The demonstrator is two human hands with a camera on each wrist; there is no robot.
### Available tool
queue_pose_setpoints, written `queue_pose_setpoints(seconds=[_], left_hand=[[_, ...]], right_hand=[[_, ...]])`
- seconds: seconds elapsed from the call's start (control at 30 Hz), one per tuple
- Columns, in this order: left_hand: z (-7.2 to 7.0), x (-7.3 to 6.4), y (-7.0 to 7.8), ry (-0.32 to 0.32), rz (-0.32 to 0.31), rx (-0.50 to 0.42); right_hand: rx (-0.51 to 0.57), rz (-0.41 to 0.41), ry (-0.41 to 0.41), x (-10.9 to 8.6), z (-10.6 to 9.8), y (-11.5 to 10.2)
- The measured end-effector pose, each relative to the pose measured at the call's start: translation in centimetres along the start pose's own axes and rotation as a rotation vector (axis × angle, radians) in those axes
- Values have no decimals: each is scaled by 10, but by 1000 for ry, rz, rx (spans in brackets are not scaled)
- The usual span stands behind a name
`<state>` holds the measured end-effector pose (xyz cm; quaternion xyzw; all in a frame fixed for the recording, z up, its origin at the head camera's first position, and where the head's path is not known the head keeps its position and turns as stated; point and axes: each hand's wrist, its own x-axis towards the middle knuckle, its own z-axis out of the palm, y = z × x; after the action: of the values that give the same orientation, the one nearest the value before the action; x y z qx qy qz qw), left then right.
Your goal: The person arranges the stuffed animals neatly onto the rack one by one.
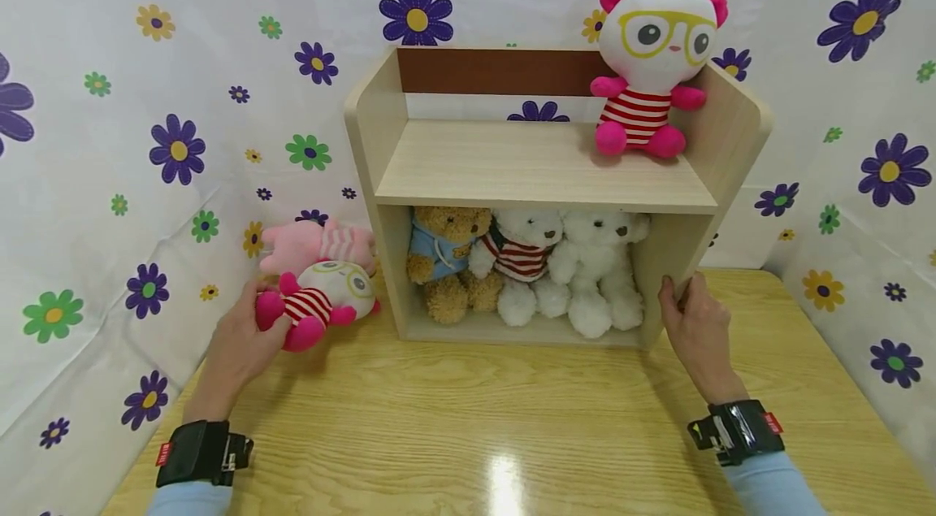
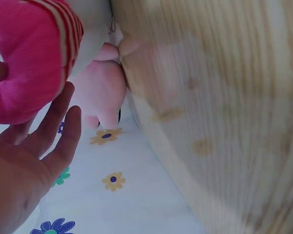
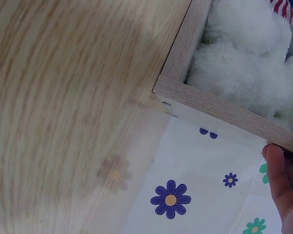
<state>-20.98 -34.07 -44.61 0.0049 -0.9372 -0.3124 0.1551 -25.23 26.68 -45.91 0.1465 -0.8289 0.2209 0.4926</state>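
Observation:
My left hand (image 1: pixel 244 337) grips a pink-and-white plush panda (image 1: pixel 318 301) by its lower end. That toy has yellow glasses and a red-striped body, and lies tilted on its side with its head to the right. Just behind it is a pale pink plush toy (image 1: pixel 300 246), partly covered, also seen in the left wrist view as a pink plush toy (image 2: pixel 100 87). At the right side panel of a two-level wooden shelf (image 1: pixel 548 162), my right hand (image 1: pixel 698 329) holds the front edge between thumb and fingers. In the right wrist view only some fingers (image 3: pixel 281 175) show at that panel.
A matching plush panda (image 1: pixel 651 69) sits upright on the shelf's upper level, at right. Below sit a brown bear in blue (image 1: pixel 446 264), a white bear in stripes (image 1: pixel 525 264) and a plain white bear (image 1: pixel 598 272). Flowered cloth surrounds the wooden table (image 1: pixel 439 418).

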Motion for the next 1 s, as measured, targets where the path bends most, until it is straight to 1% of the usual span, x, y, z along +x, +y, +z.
queue_pose_setpoints(seconds=[0.17,0.27,0.33,0.47,0.6,0.7,0.77,0.87,1.0], left_hand=[[-3,1,-4,-27,-28,60],[-5,3,-3,-58,-40,112],[-6,5,0,-101,-45,157],[-6,10,7,-187,-52,279],[-6,13,16,-252,-68,376],[-6,15,20,-304,-85,406],[-6,16,20,-334,-97,414],[-7,18,19,-365,-104,416],[-8,20,21,-405,-119,423]], right_hand=[[1,11,-7,0,0,1],[5,13,1,1,0,1],[2,11,6,1,1,2],[-3,9,11,0,2,2],[-8,3,-2,-1,2,3],[-4,1,-5,-1,2,3],[0,0,-7,-1,1,3],[5,2,-18,-1,1,2],[8,10,-22,-1,1,2]])
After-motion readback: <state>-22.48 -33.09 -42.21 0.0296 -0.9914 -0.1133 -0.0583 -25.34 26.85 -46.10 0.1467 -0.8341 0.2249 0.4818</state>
